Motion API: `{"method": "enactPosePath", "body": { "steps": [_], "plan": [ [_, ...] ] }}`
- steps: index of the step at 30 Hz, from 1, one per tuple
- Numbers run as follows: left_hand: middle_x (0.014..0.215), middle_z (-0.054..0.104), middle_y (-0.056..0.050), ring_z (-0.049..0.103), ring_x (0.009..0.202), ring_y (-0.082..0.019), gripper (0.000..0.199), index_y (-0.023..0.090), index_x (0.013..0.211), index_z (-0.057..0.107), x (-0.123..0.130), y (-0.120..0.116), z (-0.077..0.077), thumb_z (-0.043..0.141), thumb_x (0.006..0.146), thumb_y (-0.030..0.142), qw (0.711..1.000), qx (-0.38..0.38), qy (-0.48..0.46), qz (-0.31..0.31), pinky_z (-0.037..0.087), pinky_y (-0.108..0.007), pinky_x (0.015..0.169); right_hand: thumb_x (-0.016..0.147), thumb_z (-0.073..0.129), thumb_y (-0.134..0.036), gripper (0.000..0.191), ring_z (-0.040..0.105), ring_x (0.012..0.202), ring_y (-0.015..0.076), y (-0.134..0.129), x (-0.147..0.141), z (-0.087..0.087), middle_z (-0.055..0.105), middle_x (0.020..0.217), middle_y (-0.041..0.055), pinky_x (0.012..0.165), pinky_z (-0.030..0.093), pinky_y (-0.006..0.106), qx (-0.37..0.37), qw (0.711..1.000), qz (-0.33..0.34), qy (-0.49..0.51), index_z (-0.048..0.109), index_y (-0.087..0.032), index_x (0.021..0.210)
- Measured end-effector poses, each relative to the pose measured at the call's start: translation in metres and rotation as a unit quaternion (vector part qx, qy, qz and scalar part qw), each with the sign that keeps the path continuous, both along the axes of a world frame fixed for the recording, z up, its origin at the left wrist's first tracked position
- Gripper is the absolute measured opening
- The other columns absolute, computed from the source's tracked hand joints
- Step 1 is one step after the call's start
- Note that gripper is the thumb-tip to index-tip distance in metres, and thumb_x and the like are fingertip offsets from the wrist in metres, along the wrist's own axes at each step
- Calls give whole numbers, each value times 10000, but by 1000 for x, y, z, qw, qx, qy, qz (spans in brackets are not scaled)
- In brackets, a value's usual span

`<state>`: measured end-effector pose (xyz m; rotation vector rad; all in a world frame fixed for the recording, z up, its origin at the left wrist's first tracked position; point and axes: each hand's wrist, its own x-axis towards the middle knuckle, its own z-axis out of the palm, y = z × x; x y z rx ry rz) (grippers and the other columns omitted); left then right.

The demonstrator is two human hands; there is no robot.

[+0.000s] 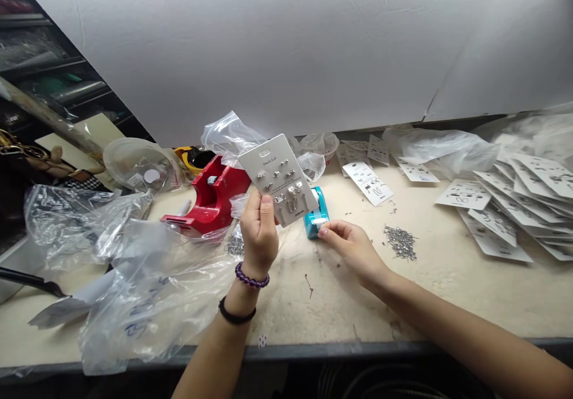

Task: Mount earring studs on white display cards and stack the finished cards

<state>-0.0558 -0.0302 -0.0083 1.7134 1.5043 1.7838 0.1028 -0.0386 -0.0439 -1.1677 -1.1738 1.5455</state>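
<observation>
My left hand (259,232) grips a white earring card (278,178) by its lower left part, thumb in front. Several rows of small silver earrings are fixed to the card, which is held up and tilted, its printed face toward me. Partly behind the card's lower right corner stands a small teal tape dispenser (310,227) on the table. At the dispenser's near end my right hand (351,244) is closed, thumb and forefinger pinching the end of the clear tape (319,221). Its other fingers are curled underneath.
A red tape dispenser (203,199) stands behind my left hand. Clear plastic bags (147,303) cover the left side. A pile of small metal pieces (400,243) lies right of my right hand. Stacked earring cards (528,202) fill the far right, and a loose card (367,183) lies behind.
</observation>
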Motion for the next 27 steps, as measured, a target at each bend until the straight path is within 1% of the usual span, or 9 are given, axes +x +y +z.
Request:
{"method": "enactPosePath", "body": {
  "steps": [2,6,11,16,19,21,25,27],
  "plan": [
    [539,323,44,323,470,-78,292,186,613,333,0,0,0,364,885,289,1000,-5,-5,-7,283,-218,431,716,598,-343,210,518,730,110,-3,0,-4,589,787,31,726,402,267,-10,1000,-1,-3,596,-139,766],
    [535,335,44,336,466,-80,286,187,623,346,1,1,-1,367,884,301,1000,-13,-19,-12,293,-220,423,705,606,-337,207,481,617,86,-4,1,-8,549,682,3,620,385,243,-32,999,-8,8,588,-135,744],
    [538,337,42,340,464,-81,283,188,628,346,0,0,-2,367,884,308,999,-16,-23,-14,297,-222,421,699,603,-364,240,431,496,67,-1,3,-5,492,570,-21,504,351,227,-54,999,2,3,583,-128,737],
    [538,341,39,347,468,-82,291,189,621,346,0,-1,-2,366,884,312,999,-18,-26,-20,297,-223,430,698,586,-360,228,376,412,54,1,4,-3,430,470,-47,409,282,201,-100,995,9,-6,507,-152,653],
    [535,345,39,352,468,-82,286,189,620,347,1,-1,0,366,883,299,999,-17,-22,-20,292,-225,436,697,575,-365,232,393,400,63,1,3,-4,427,456,-47,389,284,197,-111,994,8,-13,481,-160,646],
    [538,345,39,352,473,-83,284,188,615,341,2,-1,1,368,880,287,1000,-10,-14,-17,286,-229,445,708,559,-369,232,423,410,70,1,2,-6,447,465,-39,395,313,198,-106,994,12,-27,475,-159,655],
    [533,330,42,333,473,-82,297,185,597,327,2,-1,0,382,872,285,1000,-2,-7,-16,278,-233,456,740,530,-312,177,495,461,82,2,3,-8,510,511,-25,471,408,217,-60,995,39,-72,452,-161,693],
    [532,324,42,326,474,-80,305,182,591,333,2,0,-2,402,864,299,999,-13,-33,-27,279,-230,455,757,519,-303,170,504,465,80,2,8,-8,515,521,-30,491,426,223,-41,994,69,-74,445,-161,703]
  ]
}}
